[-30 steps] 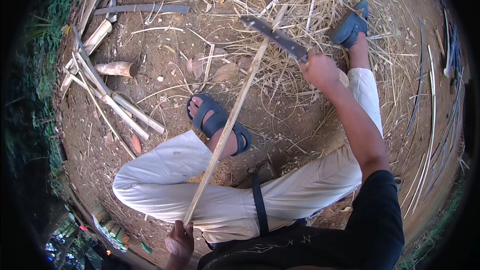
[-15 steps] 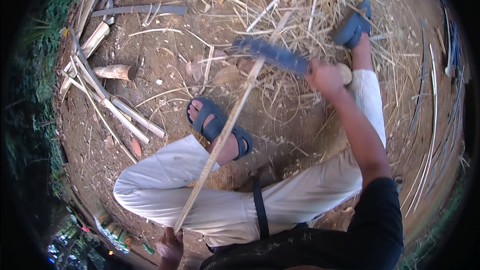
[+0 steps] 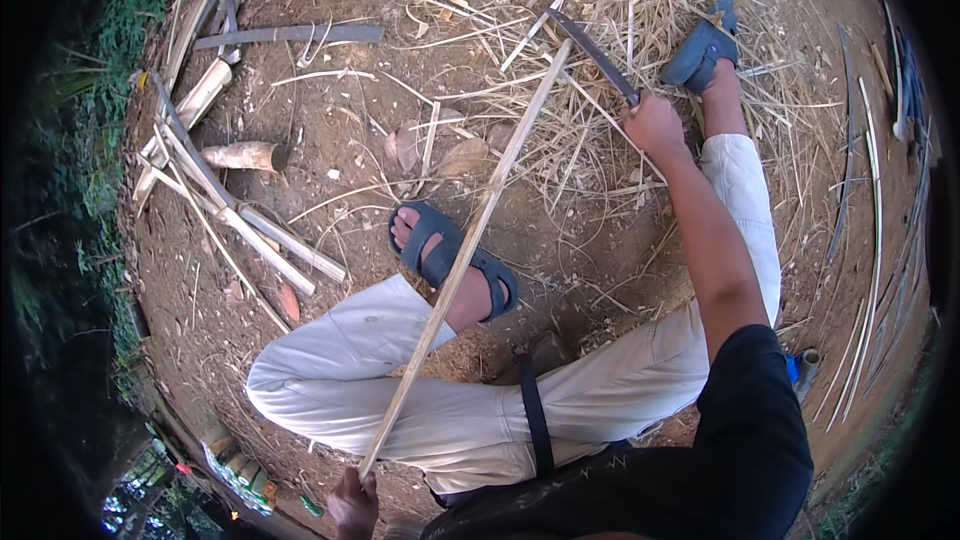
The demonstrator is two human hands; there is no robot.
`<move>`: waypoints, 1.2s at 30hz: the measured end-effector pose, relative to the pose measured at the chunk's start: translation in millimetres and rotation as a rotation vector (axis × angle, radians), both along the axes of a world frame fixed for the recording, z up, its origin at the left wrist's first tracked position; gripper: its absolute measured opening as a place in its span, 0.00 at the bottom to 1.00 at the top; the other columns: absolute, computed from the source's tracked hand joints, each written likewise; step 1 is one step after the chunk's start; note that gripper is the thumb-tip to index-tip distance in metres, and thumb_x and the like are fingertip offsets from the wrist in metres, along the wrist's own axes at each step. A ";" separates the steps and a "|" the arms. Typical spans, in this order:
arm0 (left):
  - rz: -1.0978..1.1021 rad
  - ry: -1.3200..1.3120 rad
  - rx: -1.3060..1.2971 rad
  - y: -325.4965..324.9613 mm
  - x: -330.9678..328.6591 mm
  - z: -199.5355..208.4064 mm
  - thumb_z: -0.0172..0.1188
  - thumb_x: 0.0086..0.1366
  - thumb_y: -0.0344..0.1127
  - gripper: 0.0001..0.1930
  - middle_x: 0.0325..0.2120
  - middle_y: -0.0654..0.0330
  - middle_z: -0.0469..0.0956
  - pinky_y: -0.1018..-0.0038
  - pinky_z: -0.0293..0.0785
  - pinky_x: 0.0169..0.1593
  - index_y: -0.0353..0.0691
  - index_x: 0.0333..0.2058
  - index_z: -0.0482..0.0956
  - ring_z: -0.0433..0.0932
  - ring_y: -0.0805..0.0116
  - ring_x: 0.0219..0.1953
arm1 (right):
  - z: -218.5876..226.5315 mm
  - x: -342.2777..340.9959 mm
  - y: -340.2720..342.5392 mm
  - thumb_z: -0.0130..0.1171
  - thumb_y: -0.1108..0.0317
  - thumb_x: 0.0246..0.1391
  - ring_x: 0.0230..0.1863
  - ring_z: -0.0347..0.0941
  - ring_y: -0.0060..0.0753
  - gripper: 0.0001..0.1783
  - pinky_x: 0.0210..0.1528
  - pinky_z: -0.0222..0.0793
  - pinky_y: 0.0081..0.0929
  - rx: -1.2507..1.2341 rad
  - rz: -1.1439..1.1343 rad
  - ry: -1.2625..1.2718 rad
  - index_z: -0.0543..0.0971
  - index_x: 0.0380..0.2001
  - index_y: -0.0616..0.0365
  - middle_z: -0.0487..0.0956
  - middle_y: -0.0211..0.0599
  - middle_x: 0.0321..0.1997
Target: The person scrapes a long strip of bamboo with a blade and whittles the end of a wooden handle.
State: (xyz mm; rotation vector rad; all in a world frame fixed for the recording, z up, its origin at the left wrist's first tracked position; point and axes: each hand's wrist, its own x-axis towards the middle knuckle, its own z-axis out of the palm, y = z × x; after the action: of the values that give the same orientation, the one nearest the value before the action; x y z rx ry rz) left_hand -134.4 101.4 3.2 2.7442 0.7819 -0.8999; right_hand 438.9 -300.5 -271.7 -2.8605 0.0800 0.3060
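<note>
My left hand (image 3: 353, 506), low in the view, is closed round the near end of a long pale bamboo strip (image 3: 478, 220). The strip slants up to the right, across my bent left leg and past my sandalled left foot (image 3: 458, 262). With my right hand (image 3: 655, 127) I grip the handle of a machete (image 3: 597, 57), mostly hidden by my fingers. Its dark blade points up and left, edge-on to the view, close by the strip's far end. Whether blade and strip touch, I cannot tell.
Thin shavings (image 3: 590, 140) litter the ground between my feet. Split bamboo pieces (image 3: 250, 230) and a short cut log (image 3: 245, 156) lie at the left, with a flat dark strip (image 3: 290, 35) farther up. Long slender strips (image 3: 868, 230) lie along the right side.
The machete has moved from across the strip's upper part to its far end, its blade turning from broadside to edge-on. My left hand still holds the strip.
</note>
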 end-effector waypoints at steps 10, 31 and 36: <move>0.894 -0.133 -0.909 -36.3 32.9 -19.4 0.34 0.74 0.62 0.33 0.11 0.66 0.63 0.74 0.57 0.16 0.41 0.21 0.69 0.62 0.74 0.12 | 16.0 -94.9 19.0 0.62 0.56 0.49 0.28 0.78 0.59 0.20 0.36 0.72 0.47 0.493 -0.199 -0.329 0.79 0.27 0.68 0.78 0.57 0.22; 0.783 -0.392 -1.829 -157.3 185.8 2.2 0.24 0.65 0.76 0.36 0.13 0.70 0.51 0.80 0.43 0.12 0.47 0.28 0.60 0.46 0.80 0.10 | 296.2 -237.7 150.7 0.68 0.80 0.48 0.44 0.82 0.44 0.18 0.44 0.79 0.37 1.763 0.183 0.339 0.68 0.33 0.54 0.81 0.50 0.41; 0.657 -0.684 -1.653 -178.8 169.1 -9.6 0.23 0.68 0.74 0.39 0.15 0.66 0.61 0.77 0.61 0.16 0.42 0.32 0.68 0.59 0.75 0.11 | 322.5 -247.2 147.6 0.69 0.83 0.45 0.41 0.82 0.43 0.20 0.45 0.80 0.38 1.795 0.305 0.371 0.67 0.33 0.53 0.82 0.49 0.37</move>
State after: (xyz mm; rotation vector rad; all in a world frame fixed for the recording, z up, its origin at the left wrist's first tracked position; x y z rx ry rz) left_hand 34.7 -77.4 -6.5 1.0355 0.3663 -0.1464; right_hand 191.7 -152.9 50.7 -1.0097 -0.3697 0.5514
